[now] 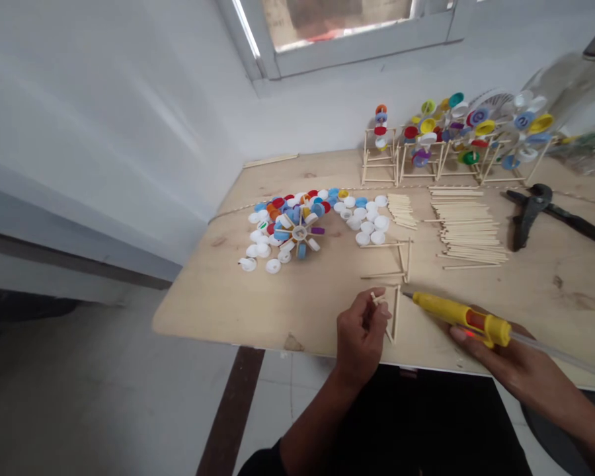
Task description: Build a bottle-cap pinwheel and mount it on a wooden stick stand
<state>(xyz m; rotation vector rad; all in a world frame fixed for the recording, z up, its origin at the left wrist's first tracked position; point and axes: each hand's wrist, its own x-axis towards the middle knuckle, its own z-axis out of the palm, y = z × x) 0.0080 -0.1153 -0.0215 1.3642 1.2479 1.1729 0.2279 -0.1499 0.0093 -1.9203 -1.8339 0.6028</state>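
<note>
My left hand (361, 334) pinches the ends of a small wooden stick frame (395, 317) near the table's front edge. In my right hand (506, 354) is a yellow hot glue gun (451, 311), a clear glue stick poking out of its back and a red light glowing on it. The gun's nozzle points left, at or very near a corner of the frame; whether it touches I cannot tell. Just beyond lies another stick frame (405, 261), open on its left side. The fingers of my left hand hide part of the sticks they hold.
Loose bottle caps (369, 221) and a wheel of caps on sticks (300, 233) lie left of centre. Cut sticks (471, 228) and pliers-like cutters (530, 211) are at right. Finished cap wheels on stick stands (426, 149) line the back wall, near a large clear jar (560, 86).
</note>
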